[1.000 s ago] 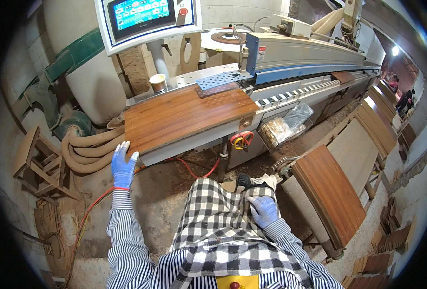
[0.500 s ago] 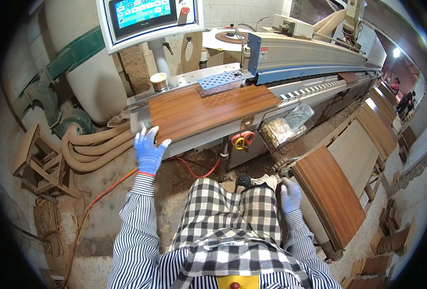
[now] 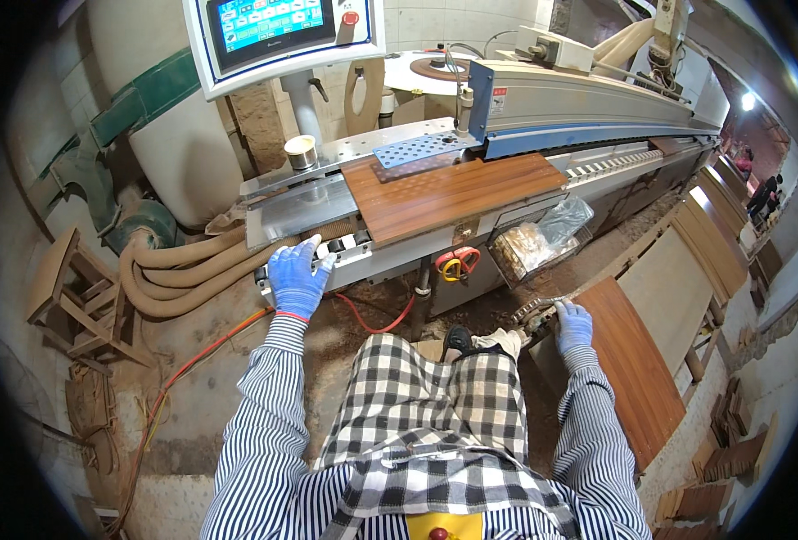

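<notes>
A brown wood-grain board [image 3: 453, 200] lies on the edge-banding machine's bed, partly under a perforated blue guard [image 3: 417, 150]. My left hand [image 3: 298, 281], in a blue and white glove, is off this board, with thumb and fingers apart. It is over the black and white rollers [image 3: 345, 243] at the bed's front edge, holding nothing. On my right, a second brown board [image 3: 633, 369] lies on a low roller conveyor. My gloved right hand [image 3: 574, 328] is at that board's left edge near its far corner, fingers stretched out; its grip on the board does not show.
A control screen [image 3: 273, 27] stands at the back left, and a metal tin [image 3: 301, 153] on the machine. Orange-handled scissors [image 3: 457, 264] hang at its front beside a bin of scraps [image 3: 529, 247]. Thick hoses [image 3: 192, 274] and a wooden stool [image 3: 75, 292] are at left.
The board on the machine has slid right, away from my left hand, uncovering metal bed and rollers. My left hand has shifted slightly right. My right hand has moved forward to the second board's edge.
</notes>
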A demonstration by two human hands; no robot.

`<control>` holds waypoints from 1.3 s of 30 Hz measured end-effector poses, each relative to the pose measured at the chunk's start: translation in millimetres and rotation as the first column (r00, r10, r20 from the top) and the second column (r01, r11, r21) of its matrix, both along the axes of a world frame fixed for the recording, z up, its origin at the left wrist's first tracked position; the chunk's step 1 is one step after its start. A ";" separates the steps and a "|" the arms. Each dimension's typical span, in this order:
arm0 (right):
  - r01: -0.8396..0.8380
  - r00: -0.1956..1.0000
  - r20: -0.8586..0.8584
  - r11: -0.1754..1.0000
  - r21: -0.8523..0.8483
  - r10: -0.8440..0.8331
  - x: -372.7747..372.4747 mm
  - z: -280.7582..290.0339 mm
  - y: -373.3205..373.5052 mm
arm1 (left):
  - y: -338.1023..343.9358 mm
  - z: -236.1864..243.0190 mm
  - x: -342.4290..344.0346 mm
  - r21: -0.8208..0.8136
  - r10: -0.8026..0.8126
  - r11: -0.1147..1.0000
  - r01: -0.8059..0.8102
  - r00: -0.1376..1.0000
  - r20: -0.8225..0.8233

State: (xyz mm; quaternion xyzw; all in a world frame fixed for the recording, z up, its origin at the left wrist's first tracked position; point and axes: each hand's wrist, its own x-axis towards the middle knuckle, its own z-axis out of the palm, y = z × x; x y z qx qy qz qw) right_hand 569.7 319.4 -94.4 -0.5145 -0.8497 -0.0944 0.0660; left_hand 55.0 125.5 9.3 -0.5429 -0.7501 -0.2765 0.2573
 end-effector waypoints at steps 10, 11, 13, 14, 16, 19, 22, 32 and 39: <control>-0.011 0.996 -0.088 0.997 0.078 0.018 -1.8 -0.5 -77.3 | 0.5 -0.4 1.2 0.003 0.008 1.000 -0.008 1.000 -0.006; -0.054 0.986 -0.154 0.994 0.098 0.069 -6.1 9.0 -95.4 | -1.1 -0.4 0.8 -0.003 0.019 1.000 -0.019 1.000 -0.003; -0.123 0.927 -0.345 0.987 0.102 0.151 -7.3 16.9 -127.3 | -1.7 -0.2 1.0 -0.004 0.024 1.000 -0.024 1.000 0.001; -0.067 0.897 -0.427 0.988 0.137 0.120 -4.8 13.1 -141.8 | 0.8 -0.2 1.6 -0.004 0.017 1.000 -0.017 1.000 0.003; 0.163 0.762 -0.644 0.983 0.086 -0.070 22.8 -24.8 -157.7 | 4.5 -0.5 2.3 -0.001 0.011 1.000 -0.011 1.000 -0.001; -0.132 -0.481 -0.485 0.607 -0.783 -0.730 76.1 -33.8 -153.0 | -0.8 -2.5 0.4 0.004 0.023 1.000 -0.023 1.000 -0.004; -0.094 -0.784 -0.325 0.620 -0.779 -0.528 101.1 -45.5 -154.6 | -0.3 -3.7 -1.3 0.019 0.016 1.000 -0.016 1.000 -0.009; -0.363 -0.725 -0.280 0.694 -0.621 -0.630 94.1 -63.8 -193.4 | 0.0 -3.0 0.9 -0.021 0.032 0.999 -0.032 0.999 0.009; -0.039 -0.956 -0.246 0.898 -0.438 -0.162 159.0 -70.9 -215.1 | -1.3 -2.4 -1.7 -0.028 0.006 1.000 -0.006 1.000 0.009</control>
